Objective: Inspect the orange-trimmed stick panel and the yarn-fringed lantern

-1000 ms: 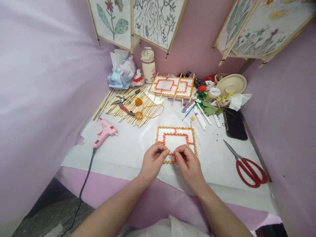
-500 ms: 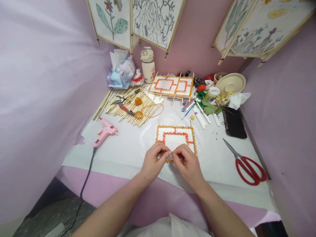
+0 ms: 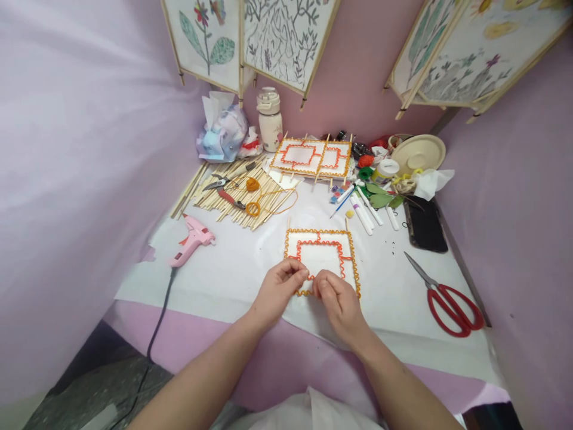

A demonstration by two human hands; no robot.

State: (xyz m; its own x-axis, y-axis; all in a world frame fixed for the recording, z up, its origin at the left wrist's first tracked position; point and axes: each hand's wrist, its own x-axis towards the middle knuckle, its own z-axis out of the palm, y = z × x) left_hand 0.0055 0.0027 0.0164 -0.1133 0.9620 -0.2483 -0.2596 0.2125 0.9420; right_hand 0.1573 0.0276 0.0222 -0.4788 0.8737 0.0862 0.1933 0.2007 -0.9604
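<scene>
The left hand (image 3: 278, 291) and right hand (image 3: 339, 303) meet fingertip to fingertip. Each grip is pressed together, pinching the near edge of a square white paper panel trimmed with wavy orange and yellow cord (image 3: 322, 255). The panel lies flat on the white-covered surface (image 3: 224, 272) and reaches away just beyond the grip. Well to the left of the grip lies a pink plastic glue gun (image 3: 192, 239), and further back on that side a spread of pale bamboo sticks (image 3: 233, 197). Well to the right of the grip lie red-handled metal scissors (image 3: 450, 301), blades shut. Beyond them lies a black flat phone (image 3: 425, 226).
</scene>
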